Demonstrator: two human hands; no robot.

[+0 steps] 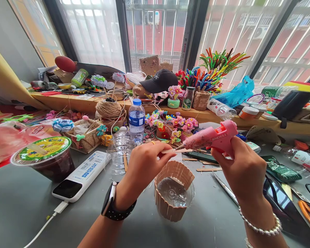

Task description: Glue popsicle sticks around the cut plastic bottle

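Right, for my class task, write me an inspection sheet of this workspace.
Surface: grey tabletop, loose flat wooden sticks on it.
Job's things: pink plastic glue gun; single pale flat stick; round brown slat-walled container.
Clutter: clear plastic cup of dark drink, blue-capped clear plastic bottle.
Grips: left grip pinches the pale stick; right grip holds the glue gun.
Cables: white cable plugged into rectangular white device.
Surroundings: wooden ledge, metal-barred windows behind.

From my remote station I note dark-framed windows [100, 41] with vertical bars [144, 34], admitting daylight. Beyond stands a reddish building [158, 38] with an air-conditioning unit [153, 17]. I record a grey wall [20, 31] at left, a wooden ledge [45, 100] beneath the windows, and a grey tabletop [74, 217].
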